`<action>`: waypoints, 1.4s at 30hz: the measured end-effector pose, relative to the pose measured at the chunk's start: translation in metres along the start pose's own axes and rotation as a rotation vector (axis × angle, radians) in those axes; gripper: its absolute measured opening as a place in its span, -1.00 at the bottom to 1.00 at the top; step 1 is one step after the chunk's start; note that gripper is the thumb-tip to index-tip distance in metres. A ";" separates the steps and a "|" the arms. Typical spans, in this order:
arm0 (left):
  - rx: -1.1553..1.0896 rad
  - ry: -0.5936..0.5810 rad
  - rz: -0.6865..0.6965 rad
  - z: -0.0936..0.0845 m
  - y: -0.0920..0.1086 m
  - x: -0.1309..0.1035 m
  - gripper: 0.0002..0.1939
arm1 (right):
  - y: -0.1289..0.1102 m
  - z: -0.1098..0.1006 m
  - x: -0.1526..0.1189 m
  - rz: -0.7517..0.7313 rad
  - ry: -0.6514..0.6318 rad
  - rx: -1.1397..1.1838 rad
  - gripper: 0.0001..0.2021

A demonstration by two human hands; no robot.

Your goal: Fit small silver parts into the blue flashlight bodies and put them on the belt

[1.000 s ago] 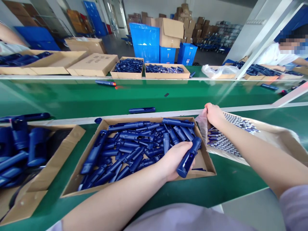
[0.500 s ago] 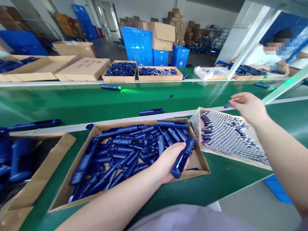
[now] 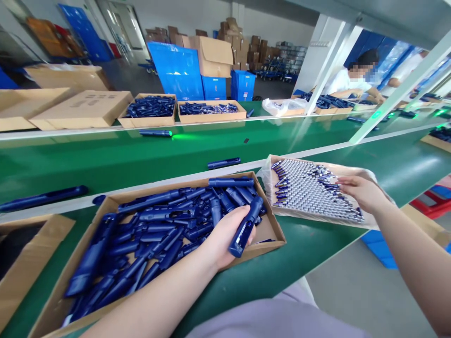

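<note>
My left hand (image 3: 230, 231) is closed around a dark blue tubular casing (image 3: 243, 234) with a long slot in its side, tilted over the right end of a cardboard tray (image 3: 273, 220). Many similar blue casings (image 3: 165, 228) lie heaped in that tray. At the right, my right hand (image 3: 364, 191) reaches over a plastic-lined box (image 3: 320, 217) packed with rows of small silver cylinders (image 3: 299, 183), some with dark blue parts. Its thumb and fingertips come together among these cylinders; what they pinch cannot be made out.
A green conveyor belt (image 3: 190, 152) runs behind the trays, carrying a blue casing (image 3: 223, 163) and another with a green light (image 3: 155, 133). Filled cartons (image 3: 211, 109) line the far side. A slanted white post (image 3: 384, 101) rises at right, with a co-worker (image 3: 352, 82) beyond.
The view has swung right. My right hand has come down from above the box, where it held a small dark part, to the cylinders. My left hand still holds the casing.
</note>
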State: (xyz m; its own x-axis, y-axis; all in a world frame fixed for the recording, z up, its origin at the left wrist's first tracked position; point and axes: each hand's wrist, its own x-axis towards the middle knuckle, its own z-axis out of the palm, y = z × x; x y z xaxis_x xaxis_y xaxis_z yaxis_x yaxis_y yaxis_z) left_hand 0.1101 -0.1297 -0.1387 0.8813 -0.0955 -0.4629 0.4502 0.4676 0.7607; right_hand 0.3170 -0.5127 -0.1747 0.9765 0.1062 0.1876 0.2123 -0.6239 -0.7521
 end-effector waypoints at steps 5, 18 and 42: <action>0.003 -0.022 0.000 0.000 0.000 -0.001 -0.73 | 0.000 -0.002 -0.007 -0.021 0.020 -0.275 -0.92; -0.031 -0.101 -0.081 -0.001 -0.003 0.003 -0.73 | -0.152 0.034 -0.075 -0.401 -0.025 -0.313 -0.87; -0.214 -0.341 -0.098 -0.011 -0.013 0.006 -0.80 | -0.198 0.135 -0.164 -1.123 -0.142 -0.179 -0.48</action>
State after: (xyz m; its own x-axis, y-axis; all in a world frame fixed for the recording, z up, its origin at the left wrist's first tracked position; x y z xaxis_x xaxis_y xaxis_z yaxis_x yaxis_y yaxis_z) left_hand 0.1079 -0.1268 -0.1568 0.8493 -0.4171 -0.3236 0.5256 0.6108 0.5921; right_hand 0.1197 -0.3023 -0.1423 0.2365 0.7523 0.6149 0.9698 -0.2214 -0.1021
